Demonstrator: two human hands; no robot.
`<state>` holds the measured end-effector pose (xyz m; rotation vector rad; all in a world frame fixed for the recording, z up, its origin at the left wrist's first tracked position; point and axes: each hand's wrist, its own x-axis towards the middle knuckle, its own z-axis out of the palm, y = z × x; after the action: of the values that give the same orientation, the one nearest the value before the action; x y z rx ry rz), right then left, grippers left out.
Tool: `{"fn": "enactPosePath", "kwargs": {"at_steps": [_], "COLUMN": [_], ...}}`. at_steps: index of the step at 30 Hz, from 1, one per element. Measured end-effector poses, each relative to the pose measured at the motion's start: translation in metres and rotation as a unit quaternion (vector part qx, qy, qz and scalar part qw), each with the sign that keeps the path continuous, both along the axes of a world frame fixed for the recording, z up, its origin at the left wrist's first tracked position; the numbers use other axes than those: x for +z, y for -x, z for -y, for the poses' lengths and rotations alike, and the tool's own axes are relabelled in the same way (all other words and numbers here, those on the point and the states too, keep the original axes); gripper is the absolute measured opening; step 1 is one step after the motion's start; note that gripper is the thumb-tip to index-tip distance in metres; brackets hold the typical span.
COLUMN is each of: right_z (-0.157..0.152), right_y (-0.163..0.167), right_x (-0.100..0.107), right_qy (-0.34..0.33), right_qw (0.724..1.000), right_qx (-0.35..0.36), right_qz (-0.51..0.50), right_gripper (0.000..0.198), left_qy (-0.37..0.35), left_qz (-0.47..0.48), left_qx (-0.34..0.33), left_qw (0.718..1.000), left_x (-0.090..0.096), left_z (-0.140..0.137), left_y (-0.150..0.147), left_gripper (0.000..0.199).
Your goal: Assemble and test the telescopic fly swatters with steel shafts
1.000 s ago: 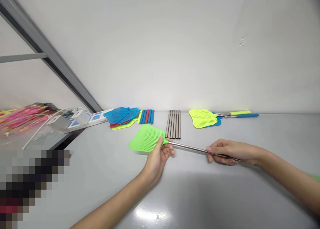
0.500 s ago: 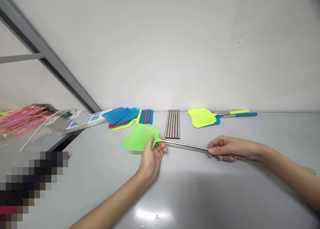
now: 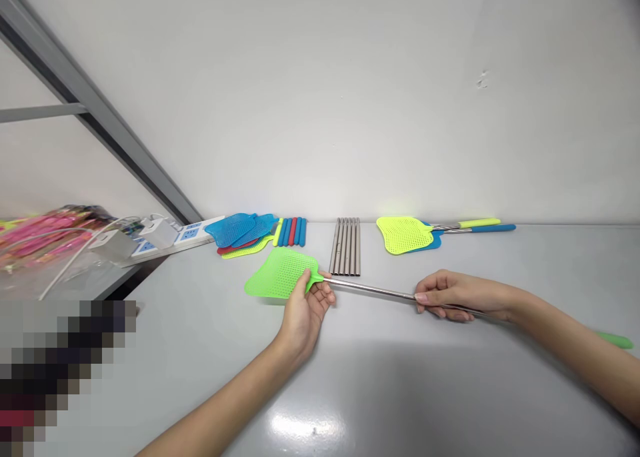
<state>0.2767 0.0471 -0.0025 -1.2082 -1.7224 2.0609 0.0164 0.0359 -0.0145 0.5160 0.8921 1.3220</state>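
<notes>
A green fly swatter with an extended metal rod is held above the grey table. My left hand grips it where the green head meets the rod, thumb on top. Farther right, my right hand is closed around the rod. The green handle shows past my right forearm, which hides part of the rod. Behind my hands, several metal rods lie side by side. To their left are several short coloured handles and loose swatter heads, mostly blue, with red and yellow ones beneath.
Two whole swatters, a yellow one and a blue one, lie by the wall at the back right. A power strip with white plugs and cables runs along the left. Beyond it lie pink items in clear plastic.
My right hand has shifted very slightly left along with the swatter, and more of the green handle shows past my forearm. Both grips look the same.
</notes>
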Motion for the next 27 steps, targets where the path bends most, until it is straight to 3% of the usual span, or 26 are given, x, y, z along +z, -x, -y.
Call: {"fn": "enactPosePath", "kwargs": {"at_steps": [27], "right_z": [0.0006], "right_y": [0.0016], "right_x": [-0.0015], "right_qy": [-0.004], "right_qw": [1.0], "right_qx": [-0.014], "right_qz": [-0.003], "right_gripper": [0.029], "left_qy": [-0.004], "left_qz": [-0.028], "left_qx": [-0.017], "left_qw": [0.999], "left_x": [-0.0016], "left_z": [0.0], "left_y": [-0.0001], "left_gripper": [0.021]}}
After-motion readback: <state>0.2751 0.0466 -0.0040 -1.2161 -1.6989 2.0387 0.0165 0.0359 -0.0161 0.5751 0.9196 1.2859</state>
